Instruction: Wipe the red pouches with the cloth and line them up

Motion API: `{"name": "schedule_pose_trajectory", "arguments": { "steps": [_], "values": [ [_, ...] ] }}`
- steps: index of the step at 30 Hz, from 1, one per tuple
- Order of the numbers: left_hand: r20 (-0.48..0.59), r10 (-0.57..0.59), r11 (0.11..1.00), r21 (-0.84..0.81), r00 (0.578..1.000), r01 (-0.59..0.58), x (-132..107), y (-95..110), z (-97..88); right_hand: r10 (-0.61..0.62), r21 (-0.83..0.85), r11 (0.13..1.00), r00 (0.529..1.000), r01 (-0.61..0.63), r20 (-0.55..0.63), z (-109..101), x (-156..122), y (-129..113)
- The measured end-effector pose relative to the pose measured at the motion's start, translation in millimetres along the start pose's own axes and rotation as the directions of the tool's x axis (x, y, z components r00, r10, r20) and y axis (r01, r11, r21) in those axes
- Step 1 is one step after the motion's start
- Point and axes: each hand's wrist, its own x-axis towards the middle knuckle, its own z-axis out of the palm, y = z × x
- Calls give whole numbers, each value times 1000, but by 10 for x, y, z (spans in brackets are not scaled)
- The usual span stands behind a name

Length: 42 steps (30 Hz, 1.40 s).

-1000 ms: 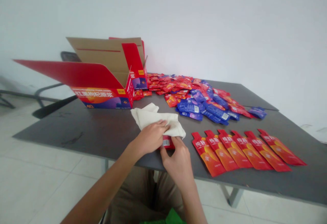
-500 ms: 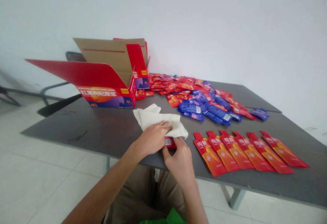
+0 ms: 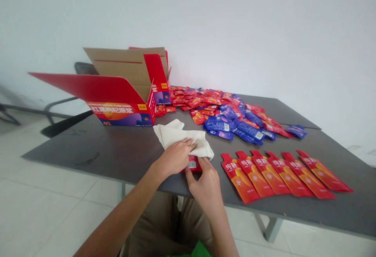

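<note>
At the bottom edge of the frame, a green item (image 3: 201, 250) and the wearer's trousers (image 3: 164, 221) show below the front edge of the dark table (image 3: 117, 153).

One red pouch (image 3: 192, 164) lies on the table at lower center, near the front edge. Its barcode faces up; the cloth and both hands cover the remainder.

The right hand (image 3: 206, 184) straddles the pouch: thumb at the lower left, fingers at the right, spread apart. Clamping force cannot be determined. The left hand (image 3: 175, 158) rests over the pouch's left side, fingers on the cream cloth (image 3: 183, 135); whether they pinch the fabric cannot be determined. The cloth extends up and left, toward the near carton.

At lower right, a row of six red pouches (image 3: 268, 175) lies slanted, just beside the right hand.

At left of center stands the near carton (image 3: 120, 112), flaps open. It partly blocks the view of the rear carton (image 3: 162, 87) and of a black chair (image 3: 66, 124).

Beyond the cloth, right of the cartons, a loose heap (image 3: 205, 99) of red and blue pouches occupies the table. A pale wall (image 3: 235, 26) fills the upper frame.
</note>
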Motion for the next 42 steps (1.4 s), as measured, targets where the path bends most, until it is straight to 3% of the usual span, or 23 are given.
{"name": "schedule_pose_trajectory", "arguments": {
  "steps": [2, 5, 8, 13, 15, 19, 22, 29, 33, 36, 42],
  "values": [
    [-8, 49, 999, -5, 999, -49, -38, 23, -1, 12, -7, 1000, 1000, -12, -6, 3, 0, 3],
    [-58, 155, 987, -30, 986, -157, -291, 101, 24, 48, -47, 998, 999, -47, 19, 20, -6, 28],
    [-63, 171, 984, -29, 983, -173, -408, 132, 42, 41, -52, 998, 998, -39, 55, 26, -11, 41],
    [-1, 33, 999, 21, 999, -33, -25, 15, 13, 24, 7, 1000, 1000, -24, 5, 2, 1, 6],
    [23, 28, 999, 20, 999, -29, 33, -6, 5, 7, 21, 1000, 1000, -7, 0, 1, 3, 1],
    [-49, 170, 985, -35, 984, -172, -259, 54, 48, 43, -5, 999, 999, -43, 12, 30, -8, 34],
    [-65, 178, 983, -37, 982, -181, -404, 85, 73, 41, -28, 999, 998, -40, 37, 38, -17, 48],
    [32, 16, 999, 27, 999, -17, 57, -2, 8, -5, 24, 1000, 1000, 5, 4, -10, 2, -3],
    [-34, 153, 988, -10, 988, -154, -232, 96, 25, 38, -37, 999, 999, -37, 4, 22, -11, 30],
    [-55, 171, 985, -23, 984, -172, -419, 142, 45, 6, -63, 998, 1000, -5, 26, 42, -21, 55],
    [12, 2, 1000, 21, 1000, -2, 4, -2, 30, 0, 17, 1000, 1000, 0, -4, 0, -1, 14]
  ]
}}
